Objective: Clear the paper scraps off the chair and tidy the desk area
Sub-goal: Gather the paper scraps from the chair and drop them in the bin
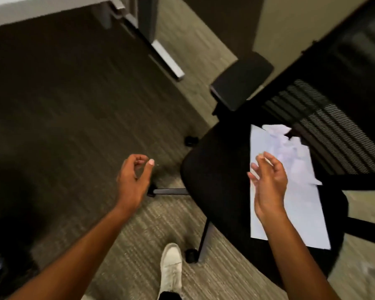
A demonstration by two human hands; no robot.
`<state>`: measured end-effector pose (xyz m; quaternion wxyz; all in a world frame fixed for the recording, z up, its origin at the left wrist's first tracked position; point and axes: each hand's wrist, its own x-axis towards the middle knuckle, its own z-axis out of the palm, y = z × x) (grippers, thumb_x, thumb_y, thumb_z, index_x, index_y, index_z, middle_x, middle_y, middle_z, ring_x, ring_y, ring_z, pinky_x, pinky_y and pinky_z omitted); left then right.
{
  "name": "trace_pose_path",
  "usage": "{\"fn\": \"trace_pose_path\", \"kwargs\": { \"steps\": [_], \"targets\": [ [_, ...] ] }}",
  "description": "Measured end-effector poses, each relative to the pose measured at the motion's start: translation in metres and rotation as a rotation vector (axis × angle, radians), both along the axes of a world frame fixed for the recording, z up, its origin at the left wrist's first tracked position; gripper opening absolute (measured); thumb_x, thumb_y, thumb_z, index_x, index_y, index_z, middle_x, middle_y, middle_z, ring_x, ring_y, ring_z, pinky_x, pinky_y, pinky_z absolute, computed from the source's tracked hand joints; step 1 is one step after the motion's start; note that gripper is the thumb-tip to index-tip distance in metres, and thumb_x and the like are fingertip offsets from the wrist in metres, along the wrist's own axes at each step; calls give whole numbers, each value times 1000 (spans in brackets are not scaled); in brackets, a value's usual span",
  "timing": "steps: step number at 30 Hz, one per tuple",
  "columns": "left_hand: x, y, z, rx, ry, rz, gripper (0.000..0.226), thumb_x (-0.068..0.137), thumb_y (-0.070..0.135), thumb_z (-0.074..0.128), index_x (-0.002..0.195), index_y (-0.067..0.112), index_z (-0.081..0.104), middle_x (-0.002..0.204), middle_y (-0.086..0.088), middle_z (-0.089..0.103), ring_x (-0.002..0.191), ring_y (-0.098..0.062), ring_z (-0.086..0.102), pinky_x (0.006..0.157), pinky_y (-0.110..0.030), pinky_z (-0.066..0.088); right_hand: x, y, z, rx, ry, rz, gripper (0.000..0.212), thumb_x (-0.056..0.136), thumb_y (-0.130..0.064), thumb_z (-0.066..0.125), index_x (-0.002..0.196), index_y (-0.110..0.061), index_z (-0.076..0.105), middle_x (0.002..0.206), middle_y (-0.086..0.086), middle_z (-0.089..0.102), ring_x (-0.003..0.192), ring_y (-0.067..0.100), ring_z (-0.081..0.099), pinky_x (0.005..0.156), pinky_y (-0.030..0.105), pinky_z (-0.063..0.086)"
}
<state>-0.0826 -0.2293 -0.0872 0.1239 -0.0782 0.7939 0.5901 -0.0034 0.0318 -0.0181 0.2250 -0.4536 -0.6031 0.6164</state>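
Two hands are in view, and both are empty. The left hand [134, 178] hangs over the carpet [74, 118] at about 9 o'clock from the chair seat [217, 169], with its fingers curled loosely and the thumb apart, holding nothing. The right hand [268, 182] is spread wide, palm turned inward, and hovers above the paper sheet [299, 213] without a clear touch on it.

The task's paper lies on the office chair: one large white sheet on the right half of the seat, and at its 12 o'clock end some torn scraps [279, 135] close to the mesh backrest [325, 126]. The view is blurred there, so I cannot count the scraps.

What could go wrong, in my judgement: the chair stands on casters [191, 255], so a push on the seat could roll or turn it away from the hand. If the sheet is lifted flat and fast, the loose scraps may slide off and fall to the carpet or into the gap by the backrest. A pinch on one corner could also tear the thin sheet.

Around it, the armrest [240, 81] stands at 11 o'clock from the paper and does not block the reach. A white shoe [171, 269] is near the chair base, just beside one caster, and could knock against it. A bench leg [165, 57] shows at the top, well apart.
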Motion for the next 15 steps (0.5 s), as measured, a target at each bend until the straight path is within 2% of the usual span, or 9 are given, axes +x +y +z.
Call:
{"fn": "trace_pose_path", "kwargs": {
  "steps": [4,7,9,11,13,15],
  "targets": [
    [4,81,18,-42,136,-230,21,91,32,66,104,17,63,108,-1,62,99,-16,62,88,-44,55,40,86,-7,240,-142,-174,42,84,-40,72,121,-29,55,127,-2,58,107,8,60,94,33,51],
    [3,131,25,-162,321,-403,28,89,38,66,106,17,62,116,4,55,113,-16,52,98,-44,48,62,134,-22,432,-267,-234,67,76,-47,77,133,-26,47,137,1,44,122,15,48,95,28,46],
    [-2,164,27,-218,457,-484,29,89,37,68,107,15,62,130,-4,50,125,-20,46,105,-44,44,71,160,-35,516,-370,-185,86,71,-49,81,141,-24,39,145,6,35,132,21,37,99,26,37],
    [-8,194,28,-217,548,-560,33,88,34,70,108,10,62,137,-11,47,130,-25,45,108,-43,41,74,179,-49,532,-465,-59,102,65,-53,83,148,-28,29,154,7,23,141,23,25,109,33,30],
    [-12,228,27,-208,546,-667,39,87,33,72,115,9,60,144,-14,43,135,-28,41,112,-43,38,72,193,-60,515,-509,56,114,59,-61,83,150,-35,19,160,5,10,147,22,12,116,41,23],
    [-16,262,25,-254,545,-802,50,86,35,73,126,10,56,152,-15,34,142,-29,34,115,-43,36,66,204,-68,539,-519,117,119,56,-68,80,151,-38,15,162,5,7,149,22,10,118,48,23]
  ]
}}
